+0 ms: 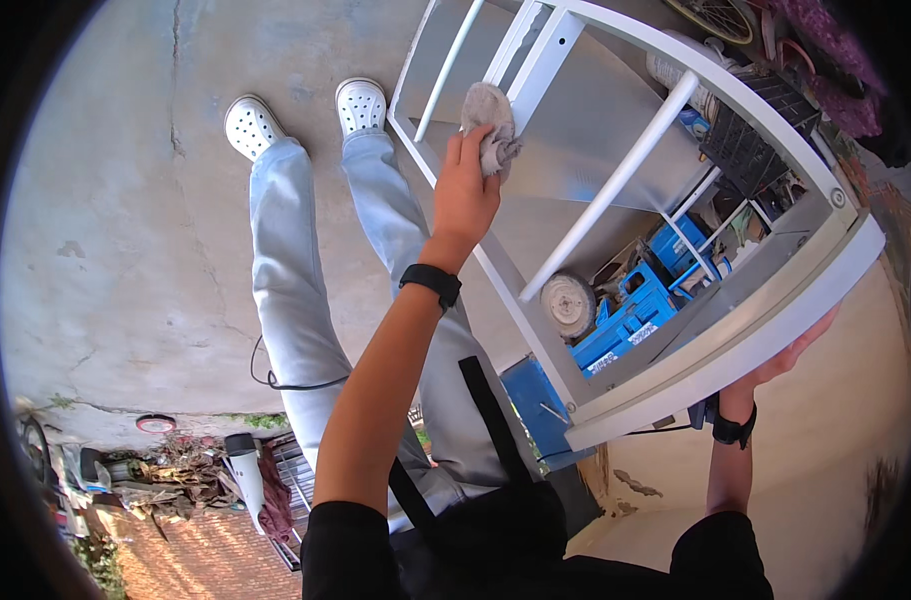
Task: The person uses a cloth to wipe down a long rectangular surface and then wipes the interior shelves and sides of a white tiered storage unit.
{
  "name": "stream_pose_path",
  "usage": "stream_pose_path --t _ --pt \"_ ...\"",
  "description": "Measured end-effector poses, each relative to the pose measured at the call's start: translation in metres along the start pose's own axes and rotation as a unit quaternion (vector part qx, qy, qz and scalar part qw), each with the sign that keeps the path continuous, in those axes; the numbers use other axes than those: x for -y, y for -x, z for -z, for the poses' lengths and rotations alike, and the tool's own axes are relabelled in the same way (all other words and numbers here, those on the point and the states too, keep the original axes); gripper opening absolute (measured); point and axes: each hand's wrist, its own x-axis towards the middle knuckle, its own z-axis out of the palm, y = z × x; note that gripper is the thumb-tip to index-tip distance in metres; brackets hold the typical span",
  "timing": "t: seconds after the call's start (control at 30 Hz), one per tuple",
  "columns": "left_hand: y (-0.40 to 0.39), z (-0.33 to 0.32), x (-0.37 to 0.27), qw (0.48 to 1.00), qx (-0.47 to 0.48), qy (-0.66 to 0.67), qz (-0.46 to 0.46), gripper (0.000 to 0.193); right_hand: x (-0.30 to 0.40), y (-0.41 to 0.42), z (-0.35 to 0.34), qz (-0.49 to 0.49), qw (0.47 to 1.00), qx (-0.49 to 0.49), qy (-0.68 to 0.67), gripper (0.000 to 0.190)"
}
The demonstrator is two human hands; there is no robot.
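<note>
My left hand (pixel 466 180) grips a crumpled grey-beige cloth (pixel 489 124) and presses it against a flat white crossbar (pixel 547 64). That bar belongs to a white furniture frame (pixel 493 262) with round rungs, perhaps a stool or chair. The frame stands tilted in front of me and to my right. At its near end, a thick white slab (pixel 733 356) spans the frame. My right hand (pixel 789 356) holds this slab from its outer side, with its fingertips partly hidden. Black bands circle both wrists.
Blue machinery or toolboxes (pixel 628 307) and a dusty wheel (pixel 568 304) show through the frame. A black crate (pixel 755 135) stands beyond it. My white clogs (pixel 361 105) rest on cracked concrete (pixel 140 225). A dark cable (pixel 305 387) loops by my leg; a pale wall (pixel 823 442) is at right.
</note>
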Motion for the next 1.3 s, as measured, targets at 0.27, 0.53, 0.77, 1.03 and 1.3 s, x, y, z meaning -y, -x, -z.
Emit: stream_pose_path --t 0.27,0.53,0.77,1.03,1.3 --pt "0.011 0.016 0.030 0.981 0.087 -0.150 0.081 0.056 -0.031 0.005 0.035 0.126 0.983 0.029 0.133 0.077" --pt "-0.022 -0.007 0.027 0.987 0.069 -0.141 0.030 0.047 -0.011 0.009 0.022 0.133 0.973 0.026 0.187 0.084" --pt "-0.168 -0.044 -0.060 0.995 -0.064 -0.065 -0.035 0.055 -0.002 0.018 0.011 0.067 0.984 0.019 0.164 0.095" --pt "-0.160 -0.045 -0.053 0.999 -0.007 -0.009 0.045 0.062 -0.004 0.008 0.011 0.072 0.994 0.042 0.072 0.092" --pt "-0.074 -0.019 -0.019 0.969 0.098 -0.172 0.148 0.058 0.000 0.000 -0.003 0.109 0.988 0.040 0.097 0.093"
